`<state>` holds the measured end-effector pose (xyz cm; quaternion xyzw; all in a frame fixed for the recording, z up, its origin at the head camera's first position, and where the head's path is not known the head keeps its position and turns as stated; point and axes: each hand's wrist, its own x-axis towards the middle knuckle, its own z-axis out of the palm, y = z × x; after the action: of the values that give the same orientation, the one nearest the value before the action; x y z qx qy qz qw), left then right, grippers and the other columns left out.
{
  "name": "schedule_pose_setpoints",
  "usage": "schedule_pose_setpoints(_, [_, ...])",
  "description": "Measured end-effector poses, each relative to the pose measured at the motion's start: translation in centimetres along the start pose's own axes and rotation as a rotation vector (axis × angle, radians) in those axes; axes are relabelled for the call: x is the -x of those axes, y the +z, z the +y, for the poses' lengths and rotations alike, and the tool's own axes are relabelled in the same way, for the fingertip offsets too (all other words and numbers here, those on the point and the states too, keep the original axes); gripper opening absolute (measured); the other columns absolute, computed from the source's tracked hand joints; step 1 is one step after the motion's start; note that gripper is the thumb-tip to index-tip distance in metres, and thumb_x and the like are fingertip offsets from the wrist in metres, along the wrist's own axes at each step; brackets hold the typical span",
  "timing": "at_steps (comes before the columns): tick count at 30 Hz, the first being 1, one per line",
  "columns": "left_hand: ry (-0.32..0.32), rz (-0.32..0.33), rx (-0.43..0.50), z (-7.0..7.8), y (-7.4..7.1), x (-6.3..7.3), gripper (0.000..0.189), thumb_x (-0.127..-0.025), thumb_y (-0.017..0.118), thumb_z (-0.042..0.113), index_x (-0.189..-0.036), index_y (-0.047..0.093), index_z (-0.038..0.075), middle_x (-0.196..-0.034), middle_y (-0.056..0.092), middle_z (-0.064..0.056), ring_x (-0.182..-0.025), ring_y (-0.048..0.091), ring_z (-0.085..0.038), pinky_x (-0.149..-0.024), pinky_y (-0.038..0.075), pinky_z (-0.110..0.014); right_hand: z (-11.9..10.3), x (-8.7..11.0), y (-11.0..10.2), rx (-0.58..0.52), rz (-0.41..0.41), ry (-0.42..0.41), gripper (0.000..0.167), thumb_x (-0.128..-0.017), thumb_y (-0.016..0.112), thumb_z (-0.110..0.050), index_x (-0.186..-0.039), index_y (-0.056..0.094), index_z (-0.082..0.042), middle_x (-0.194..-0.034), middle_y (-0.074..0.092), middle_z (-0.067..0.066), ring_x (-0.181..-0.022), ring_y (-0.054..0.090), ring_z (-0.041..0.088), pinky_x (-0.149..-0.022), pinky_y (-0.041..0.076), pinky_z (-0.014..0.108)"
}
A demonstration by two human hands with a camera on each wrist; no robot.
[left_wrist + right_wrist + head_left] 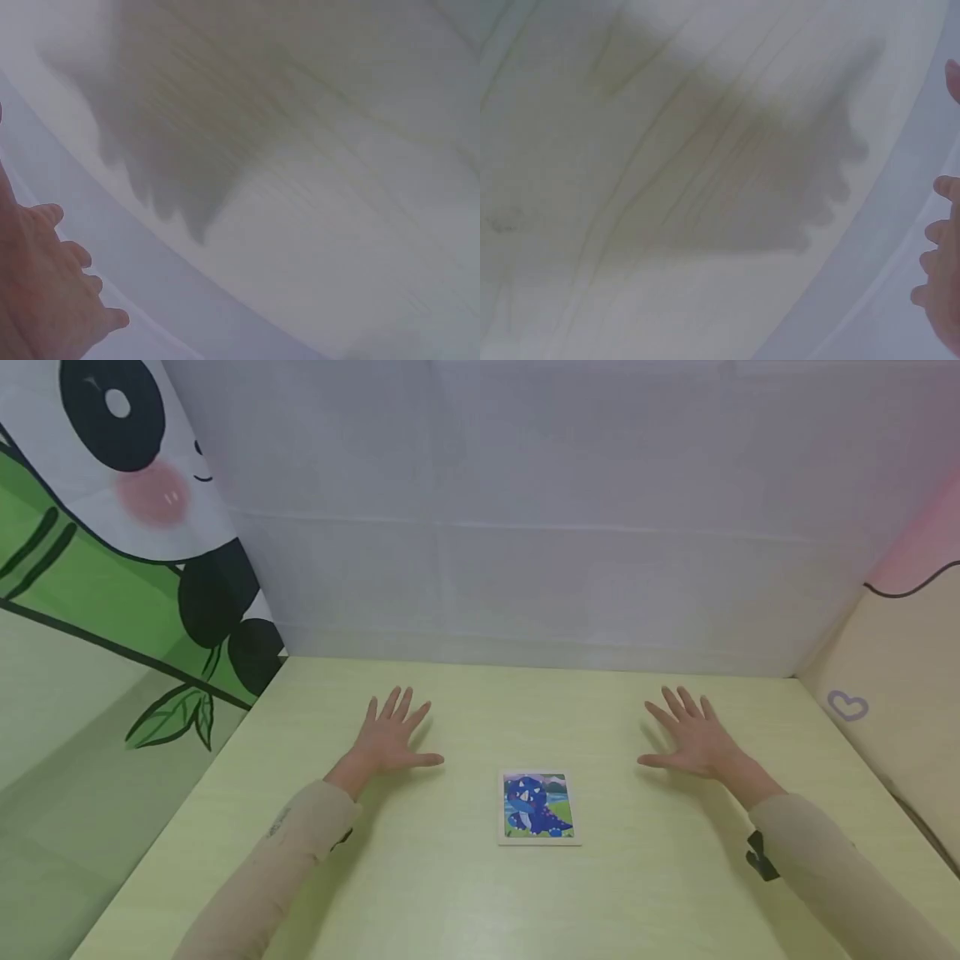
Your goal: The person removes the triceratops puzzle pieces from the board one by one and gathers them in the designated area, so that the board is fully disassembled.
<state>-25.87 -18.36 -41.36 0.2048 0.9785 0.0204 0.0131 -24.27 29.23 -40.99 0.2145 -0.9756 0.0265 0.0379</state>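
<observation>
A small pale-framed picture puzzle (537, 807) showing a blue cartoon dinosaur lies flat on the table (450, 893), between the two hands. To its left and a bit farther back, the left hand (388, 737) is held with fingers spread and straight, holding nothing. On the other side the right hand (693, 742) has its fingers fanned out too, with nothing in it. Both stay apart from the picture. In the left wrist view the left hand (52, 285) shows at the lower left edge, its shadow on the tabletop; the right wrist view has the right hand (946, 262) at its right edge.
A pale cloth backdrop (525, 527) rises along the table's far edge. At the left hangs a panel with a cartoon panda (157, 493) and bamboo. A beige panel with a purple heart (847, 705) borders the right side. Long sleeves (277, 860) cover both forearms.
</observation>
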Motion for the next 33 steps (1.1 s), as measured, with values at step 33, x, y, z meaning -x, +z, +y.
schedule_pose_setpoints(33, [0.209,-0.263,0.242,10.5,1.3,1.1,0.092,-0.074,0.062,0.059,-0.140,0.032,0.002,-0.148,0.023,-0.014,-0.136,0.020,-0.029,-0.109,0.024,-0.041,-8.8,-2.2,1.4,-0.388,-0.092,-0.094,0.073,-0.075,0.064,-0.055,-0.129,0.049,-0.007,-0.117,0.058,0.010,-0.106,0.054,0.026,-0.088,0.045,0.046])
